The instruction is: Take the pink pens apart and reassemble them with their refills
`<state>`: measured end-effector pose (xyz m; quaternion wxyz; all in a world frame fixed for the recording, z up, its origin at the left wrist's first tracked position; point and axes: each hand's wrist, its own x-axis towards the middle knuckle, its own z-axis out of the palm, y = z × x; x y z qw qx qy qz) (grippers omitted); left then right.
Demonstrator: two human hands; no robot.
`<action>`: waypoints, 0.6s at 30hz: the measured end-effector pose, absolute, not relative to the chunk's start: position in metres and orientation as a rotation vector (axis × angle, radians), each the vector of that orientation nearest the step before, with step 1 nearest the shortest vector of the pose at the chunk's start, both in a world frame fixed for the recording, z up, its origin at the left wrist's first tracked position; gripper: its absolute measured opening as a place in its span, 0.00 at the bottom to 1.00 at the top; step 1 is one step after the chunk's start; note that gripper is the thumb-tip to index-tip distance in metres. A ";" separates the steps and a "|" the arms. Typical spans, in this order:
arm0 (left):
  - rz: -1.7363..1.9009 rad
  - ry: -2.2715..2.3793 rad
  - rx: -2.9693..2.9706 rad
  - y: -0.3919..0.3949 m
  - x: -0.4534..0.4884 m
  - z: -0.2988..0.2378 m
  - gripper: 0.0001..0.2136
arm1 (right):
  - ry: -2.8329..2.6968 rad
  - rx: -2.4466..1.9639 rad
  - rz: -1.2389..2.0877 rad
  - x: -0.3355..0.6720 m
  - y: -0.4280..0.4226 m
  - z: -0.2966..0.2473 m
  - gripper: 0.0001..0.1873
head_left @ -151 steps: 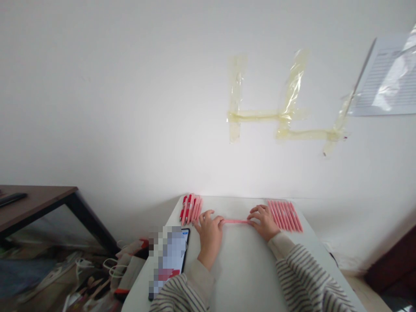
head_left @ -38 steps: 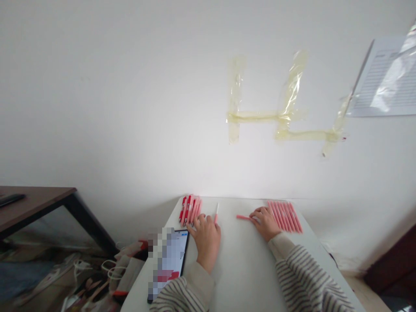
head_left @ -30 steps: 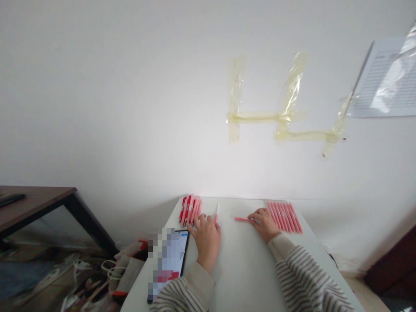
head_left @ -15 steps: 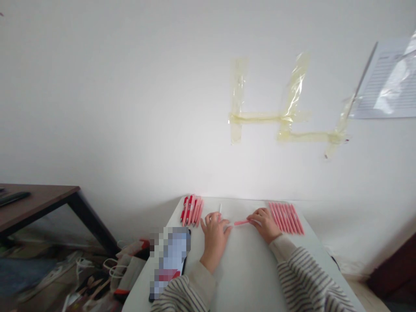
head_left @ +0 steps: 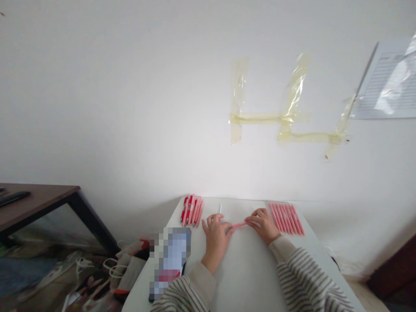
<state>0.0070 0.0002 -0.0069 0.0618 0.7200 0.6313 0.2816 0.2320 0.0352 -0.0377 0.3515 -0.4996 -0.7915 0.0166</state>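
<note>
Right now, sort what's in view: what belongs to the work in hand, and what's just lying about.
Likely in use:
slim pink piece, between left hand and right hand
thin white stick, beyond the left hand
red and pink pens, left
row of pink pens, right
white table

Likely just about:
phone
wall tape
paper sheet
brown desk
floor clutter

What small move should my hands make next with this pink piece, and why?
Perhaps twist gently with your left hand, your right hand steadying: the fingers of each are at opposite ends of the pink piece, stretched between them.
</note>
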 end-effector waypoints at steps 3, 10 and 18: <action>0.877 1.900 2.173 0.000 0.007 -0.007 0.04 | -2.058 -1.297 0.046 0.233 0.036 -0.038 0.11; 0.862 1.918 2.166 0.001 0.008 -0.008 0.04 | -2.075 -1.335 -0.001 0.234 0.037 -0.037 0.11; 0.888 1.909 2.166 0.002 0.008 -0.011 0.03 | -2.039 -1.343 0.045 0.233 0.036 -0.039 0.11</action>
